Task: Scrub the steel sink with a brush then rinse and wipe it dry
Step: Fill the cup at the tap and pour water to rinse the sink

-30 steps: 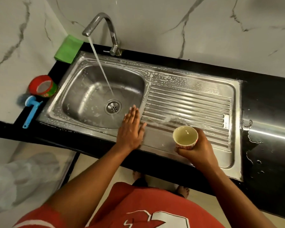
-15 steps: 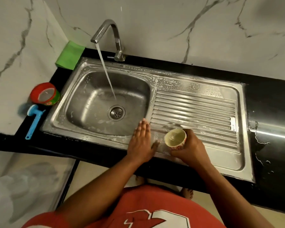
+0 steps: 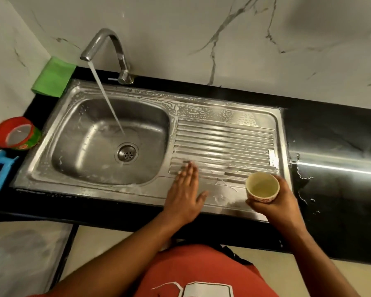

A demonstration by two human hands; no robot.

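Observation:
The steel sink (image 3: 77,133) has a basin on the left and a ribbed drainboard (image 3: 223,142) on the right, both wet with soap traces. Water runs from the tap (image 3: 107,39) into the basin near the drain (image 3: 127,154). My left hand (image 3: 185,189) lies flat and open on the front left part of the drainboard. My right hand (image 3: 274,202) holds a small cream cup (image 3: 262,186) upright over the drainboard's front right corner. A blue brush (image 3: 0,172) lies on the counter left of the sink.
A green cloth (image 3: 53,77) leans at the back left corner. A red and green round tub (image 3: 16,133) sits beside the brush. The black counter (image 3: 330,146) to the right has water splashes. Marble wall behind.
My left hand slid right from the basin's front rim onto the drainboard. My right hand moved the cup left, then back right and upright.

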